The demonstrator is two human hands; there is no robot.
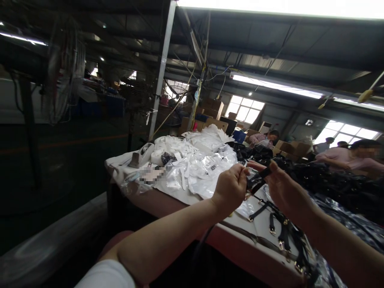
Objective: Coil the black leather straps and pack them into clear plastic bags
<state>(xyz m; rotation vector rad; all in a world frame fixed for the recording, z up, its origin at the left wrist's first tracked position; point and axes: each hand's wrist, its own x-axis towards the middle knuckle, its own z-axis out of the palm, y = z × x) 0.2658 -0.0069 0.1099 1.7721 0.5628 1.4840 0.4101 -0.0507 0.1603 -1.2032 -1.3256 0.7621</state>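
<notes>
Your left hand (230, 185) and right hand (282, 189) each pinch one black strap (260, 177) just above the table (249, 250), probably midway through straightening it; the next move calls for even tension from both grips.

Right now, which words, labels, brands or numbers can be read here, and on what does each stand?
No text can be read.
The small dark labels on the clear bags: too small and blurred.
The cardboard boxes at the back: no legible print.
The black strap in the left hand and right hand: no marking shows.
</notes>
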